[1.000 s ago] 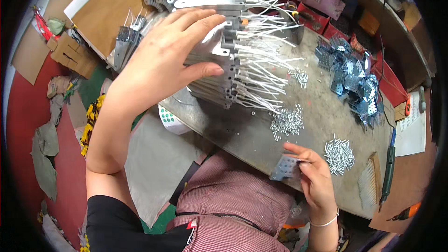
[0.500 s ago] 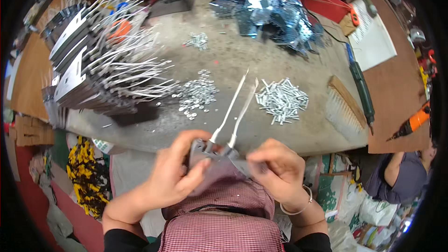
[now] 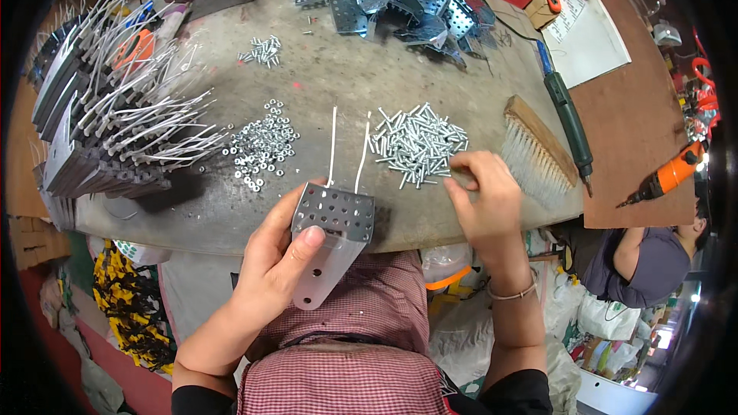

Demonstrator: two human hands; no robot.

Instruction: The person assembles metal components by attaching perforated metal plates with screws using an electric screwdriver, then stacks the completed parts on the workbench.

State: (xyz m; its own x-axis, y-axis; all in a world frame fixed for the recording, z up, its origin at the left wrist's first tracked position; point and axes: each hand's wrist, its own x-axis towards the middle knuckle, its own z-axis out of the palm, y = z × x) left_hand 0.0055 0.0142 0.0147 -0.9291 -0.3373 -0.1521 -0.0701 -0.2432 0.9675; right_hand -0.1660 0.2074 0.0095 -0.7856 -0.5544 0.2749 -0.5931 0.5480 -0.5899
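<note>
My left hand [image 3: 273, 250] is closed around a grey metal housing [image 3: 321, 269], thumb pressed on its near face. A perforated metal plate [image 3: 338, 211] covers the housing's upper end, and two white wires [image 3: 333, 146] stick out beyond it. My right hand [image 3: 490, 196] is at the right edge of a pile of screws [image 3: 419, 142]. Its thumb and forefinger are drawn together there; whether a screw is between them I cannot make out. Left of the wires lies a pile of small nuts [image 3: 265, 142].
Stacked housings with white wires [image 3: 100, 123] fill the left side. Perforated plates [image 3: 407, 0] are heaped at the back, near a small screw pile [image 3: 263, 51]. On the right are a wooden brush [image 3: 538, 146], a green electric screwdriver [image 3: 570, 119] and an orange power tool [image 3: 669, 177].
A perforated plate now shows on the housing's upper end, and the housing is turned. My right hand has left the housing and moved forward to the screw pile. The view has shifted.
</note>
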